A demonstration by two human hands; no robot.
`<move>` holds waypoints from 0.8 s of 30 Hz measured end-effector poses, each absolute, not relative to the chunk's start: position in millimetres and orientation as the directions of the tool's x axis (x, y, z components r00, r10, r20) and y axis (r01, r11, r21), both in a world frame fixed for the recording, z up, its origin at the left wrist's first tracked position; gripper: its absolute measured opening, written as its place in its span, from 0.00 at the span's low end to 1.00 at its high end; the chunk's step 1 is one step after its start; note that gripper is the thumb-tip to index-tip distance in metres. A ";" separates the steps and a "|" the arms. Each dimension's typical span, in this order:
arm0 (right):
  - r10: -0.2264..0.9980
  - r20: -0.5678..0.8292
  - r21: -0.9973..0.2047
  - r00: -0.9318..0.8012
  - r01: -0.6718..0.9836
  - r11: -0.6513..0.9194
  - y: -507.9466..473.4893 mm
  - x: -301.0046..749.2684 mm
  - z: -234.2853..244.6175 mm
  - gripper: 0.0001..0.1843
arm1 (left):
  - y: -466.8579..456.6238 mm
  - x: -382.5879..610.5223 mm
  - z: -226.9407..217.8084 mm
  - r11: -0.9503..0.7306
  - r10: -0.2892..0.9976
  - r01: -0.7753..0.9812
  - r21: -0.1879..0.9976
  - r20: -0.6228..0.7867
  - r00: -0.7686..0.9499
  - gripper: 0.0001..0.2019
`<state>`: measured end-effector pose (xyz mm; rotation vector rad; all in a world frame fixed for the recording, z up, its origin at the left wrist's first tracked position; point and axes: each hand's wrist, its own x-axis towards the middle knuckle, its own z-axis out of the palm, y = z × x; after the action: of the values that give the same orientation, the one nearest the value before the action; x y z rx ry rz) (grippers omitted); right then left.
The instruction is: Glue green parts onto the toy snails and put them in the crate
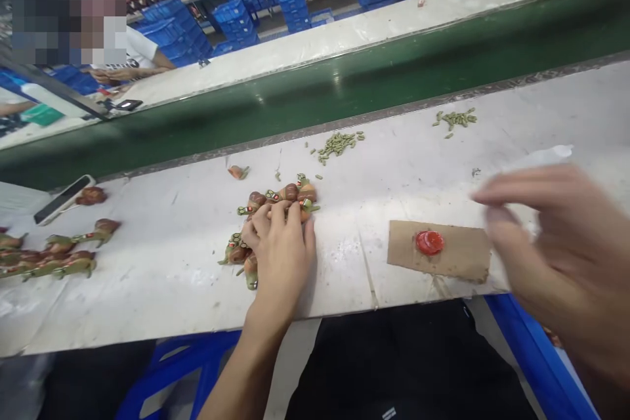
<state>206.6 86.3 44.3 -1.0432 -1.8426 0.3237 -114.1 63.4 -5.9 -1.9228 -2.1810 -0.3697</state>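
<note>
Left hand: left hand [278,256] lies palm down on the heap of painted toy figures [288,193], fingers together and slightly curled, touching several; whether they grip any cannot be told.

Right hand: right hand [546,243] hovers above the belt's near edge, blurred by motion, fingers curved and apart, nothing visible between them.

Figures: heap sits mid-belt, under and just beyond the left hand; brown and green, with red markings. A separate row of similar figures [59,256] lies at far left.

Nearby: loose green pellets [337,146] in 2 scatters beyond the heap; red round cap [430,243] on a brown cardboard sheet [438,251], just left of the right hand.

Surroundings: smartphone [63,200] on the white belt [177,289]; co-worker's forearm [128,73] across the green gap; blue stacked crates [233,20] behind.
</note>
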 end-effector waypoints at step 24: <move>0.759 0.088 -0.354 -0.645 0.692 0.629 262.1 67.5 -2.2 0.23 | 2.0 -69.0 -12.9 -0.130 0.978 0.691 0.711 0.208 -0.030 0.24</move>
<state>67.5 262.1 -2.2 -1.1881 -2.6227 0.4264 -69.0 2.0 -12.9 -2.4170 -2.2759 -1.2684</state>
